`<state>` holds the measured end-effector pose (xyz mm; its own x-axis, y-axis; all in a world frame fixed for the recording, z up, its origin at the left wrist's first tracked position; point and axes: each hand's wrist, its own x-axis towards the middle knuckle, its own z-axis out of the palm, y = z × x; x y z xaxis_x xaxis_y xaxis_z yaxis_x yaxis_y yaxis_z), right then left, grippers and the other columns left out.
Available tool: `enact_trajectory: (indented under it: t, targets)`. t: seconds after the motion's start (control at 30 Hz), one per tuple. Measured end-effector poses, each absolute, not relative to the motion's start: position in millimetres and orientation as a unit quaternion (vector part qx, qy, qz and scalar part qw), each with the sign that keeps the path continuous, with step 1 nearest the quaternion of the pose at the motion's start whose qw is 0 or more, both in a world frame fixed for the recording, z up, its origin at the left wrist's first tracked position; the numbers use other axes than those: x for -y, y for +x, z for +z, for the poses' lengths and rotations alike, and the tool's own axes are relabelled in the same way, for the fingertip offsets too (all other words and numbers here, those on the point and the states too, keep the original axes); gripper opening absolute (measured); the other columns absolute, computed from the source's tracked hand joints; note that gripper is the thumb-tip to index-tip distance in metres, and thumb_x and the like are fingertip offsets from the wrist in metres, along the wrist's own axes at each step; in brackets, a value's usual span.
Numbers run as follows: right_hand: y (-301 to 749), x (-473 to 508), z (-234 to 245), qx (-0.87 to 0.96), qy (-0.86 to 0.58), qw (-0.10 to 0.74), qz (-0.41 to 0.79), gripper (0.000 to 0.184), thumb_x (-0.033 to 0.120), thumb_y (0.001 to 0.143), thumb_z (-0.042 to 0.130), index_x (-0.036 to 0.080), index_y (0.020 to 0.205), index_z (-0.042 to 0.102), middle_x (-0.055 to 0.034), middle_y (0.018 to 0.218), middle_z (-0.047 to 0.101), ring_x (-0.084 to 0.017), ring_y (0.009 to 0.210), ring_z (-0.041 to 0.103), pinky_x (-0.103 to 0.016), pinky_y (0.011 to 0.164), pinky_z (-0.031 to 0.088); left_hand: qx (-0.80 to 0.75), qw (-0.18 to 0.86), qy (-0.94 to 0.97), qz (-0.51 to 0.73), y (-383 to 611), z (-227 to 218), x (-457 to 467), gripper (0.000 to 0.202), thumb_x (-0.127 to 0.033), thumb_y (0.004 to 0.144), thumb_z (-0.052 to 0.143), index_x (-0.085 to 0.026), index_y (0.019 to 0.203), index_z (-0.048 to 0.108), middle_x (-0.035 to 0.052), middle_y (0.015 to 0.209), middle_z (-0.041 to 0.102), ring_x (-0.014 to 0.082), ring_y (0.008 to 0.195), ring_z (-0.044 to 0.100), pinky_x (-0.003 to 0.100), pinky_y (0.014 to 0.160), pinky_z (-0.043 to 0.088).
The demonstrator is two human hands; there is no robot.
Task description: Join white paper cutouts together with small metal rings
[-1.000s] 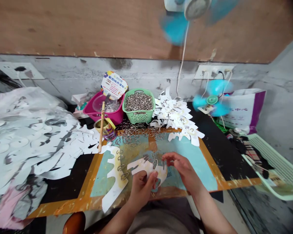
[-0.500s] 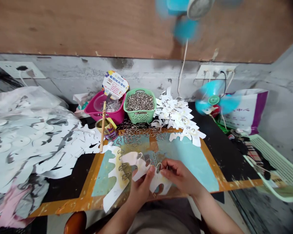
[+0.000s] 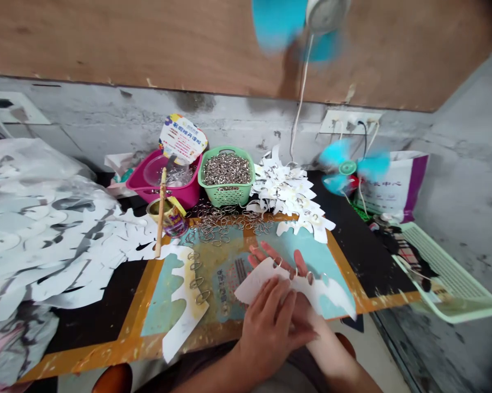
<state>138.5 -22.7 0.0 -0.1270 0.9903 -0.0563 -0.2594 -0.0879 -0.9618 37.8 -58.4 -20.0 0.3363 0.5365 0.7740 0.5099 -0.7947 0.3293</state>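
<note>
A white cut-out sheet strip [image 3: 328, 295] with metal rings along its upper edge lies across the upturned palm of my right hand [image 3: 301, 308], whose fingers are stretched and spread behind it. My left hand [image 3: 268, 325] rests flat on top of the strip, fingers extended, pressing it against that palm. Left of my hands, a second white strip [image 3: 184, 327] with yellowish glue and several rings lies on the blue-green mat [image 3: 164, 311]. Loose metal rings [image 3: 217, 226] are scattered at the back of the mat.
Behind stand a green basket [image 3: 229, 196] full of rings, a pink basket [image 3: 189, 191], and a tin [image 3: 174, 218] with a wooden stick [image 3: 161, 213]. White cut-outs pile up at left [image 3: 82, 240] and back right [image 3: 287, 185]. A small fan [image 3: 347, 167] spins near a pale green tray [image 3: 454, 273].
My left hand has moved right, onto the strip over my right hand. My right hand has turned palm up beneath the strip, no longer pinching at a ring. The view has shifted slightly.
</note>
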Motion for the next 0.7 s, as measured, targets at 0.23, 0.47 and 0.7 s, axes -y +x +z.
enact_trajectory:
  t: [0.23,0.47,0.7]
  targets:
    - [148.0,19.7,3.0,0.182,-0.206,0.485,0.830,0.067,0.073,0.085,0.045,0.026,0.132,0.057,-0.0086,0.143,0.058,-0.028,0.134,0.052,-0.049,0.116,0.035,-0.316,0.092,0.788,0.521,17.0,-16.5,67.4,0.023,-0.026,0.092,0.063,-0.015,0.112,0.064,0.0113,0.101,0.063,0.0224,0.097,0.063,0.036,0.082,0.056]
    - [154.9,22.8,0.6,0.206,-0.238,0.465,0.827,0.066,0.073,0.084,0.046,0.028,0.131,0.059,-0.0069,0.118,0.070,-0.029,0.112,0.063,-0.044,0.095,0.049,-0.470,0.120,0.734,0.476,-5.8,-1.7,29.4,0.017,-0.020,0.089,0.062,-0.021,0.106,0.068,0.0088,0.108,0.059,0.0225,0.100,0.060,0.037,0.086,0.052]
    - [157.9,25.1,1.8,0.319,-0.306,0.462,0.769,0.075,0.078,0.087,0.023,0.033,0.138,0.056,-0.0068,0.112,0.073,-0.029,0.101,0.067,-0.047,0.091,0.049,-0.457,0.110,0.727,0.500,-7.4,3.1,28.8,0.019,-0.018,0.091,0.060,-0.022,0.108,0.067,0.0073,0.108,0.060,0.0210,0.101,0.060,0.035,0.086,0.051]
